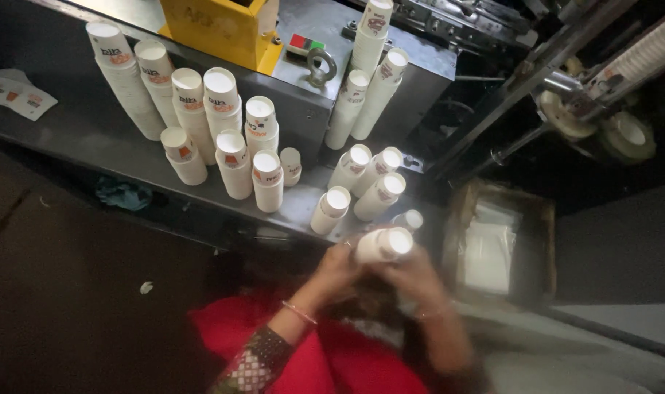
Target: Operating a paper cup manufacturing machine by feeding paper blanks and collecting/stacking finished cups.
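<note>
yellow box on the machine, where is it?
Head view, top centre-left: the yellow box sits on the grey machine top, behind the paper cup stacks, left of the metal eye ring.

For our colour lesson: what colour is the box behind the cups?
Yellow: the box, seen in the head view.

Both hands (380,273) grip white paper cup stack (385,244); more stacks (223,138) on grey bench (77,124).
</note>
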